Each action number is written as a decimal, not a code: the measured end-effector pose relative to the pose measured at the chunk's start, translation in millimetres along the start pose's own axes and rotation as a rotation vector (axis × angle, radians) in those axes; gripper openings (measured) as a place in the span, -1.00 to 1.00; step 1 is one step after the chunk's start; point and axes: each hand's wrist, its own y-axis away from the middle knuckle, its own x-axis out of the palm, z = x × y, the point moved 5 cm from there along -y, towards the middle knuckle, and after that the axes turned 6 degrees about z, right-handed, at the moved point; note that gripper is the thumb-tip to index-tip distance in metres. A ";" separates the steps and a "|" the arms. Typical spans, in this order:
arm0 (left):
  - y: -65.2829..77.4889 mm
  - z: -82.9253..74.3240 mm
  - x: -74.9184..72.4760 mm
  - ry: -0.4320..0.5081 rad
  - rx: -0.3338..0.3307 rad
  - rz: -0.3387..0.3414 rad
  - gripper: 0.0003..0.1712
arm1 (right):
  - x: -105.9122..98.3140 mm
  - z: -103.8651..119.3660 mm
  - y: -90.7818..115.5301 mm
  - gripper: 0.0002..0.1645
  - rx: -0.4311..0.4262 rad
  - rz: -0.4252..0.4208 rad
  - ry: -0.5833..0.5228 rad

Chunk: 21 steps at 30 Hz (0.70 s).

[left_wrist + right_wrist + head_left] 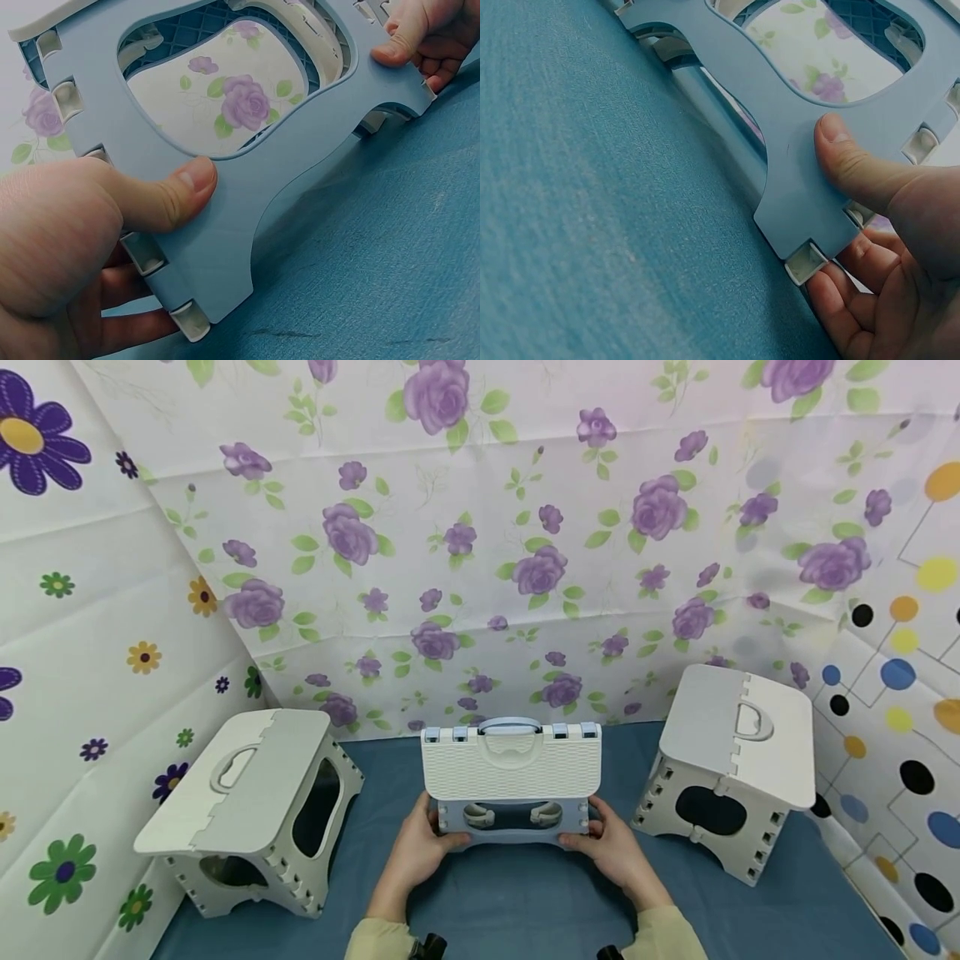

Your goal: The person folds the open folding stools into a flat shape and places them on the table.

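Observation:
A white and light-blue folding stool (461, 772) stands partly folded in the middle of the table, a woven-textured white panel with a handle at its top. My left hand (414, 852) grips the left edge of its blue end panel (217, 251); in the left wrist view the thumb lies on the panel's face and the fingers curl behind. On the opposite edge my right hand (613, 852) holds the panel the same way, thumb in front, as the right wrist view shows. White curved parts show through the panel's oval opening. Parts of the fingers behind the panel are hidden.
Two unfolded white and grey folding stools stand on the blue table cloth (525, 910): one stool (277, 777) at the left, the other stool (697, 727) at the right. Behind hangs a flowered curtain (480, 585), with patterned sheets on both sides.

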 end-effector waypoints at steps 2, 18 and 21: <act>-0.6 -0.6 0.3 0.005 0.007 -0.001 0.11 | -0.3 0.9 -0.3 0.13 -0.002 -0.006 -0.002; -1.2 -0.5 -9.2 -0.069 0.004 -0.060 -0.08 | -1.7 7.7 -0.6 0.03 -0.013 0.003 0.034; 0.9 0.6 -7.8 -0.102 0.002 -0.083 -0.15 | -1.5 6.0 2.6 0.01 -0.003 -0.006 0.027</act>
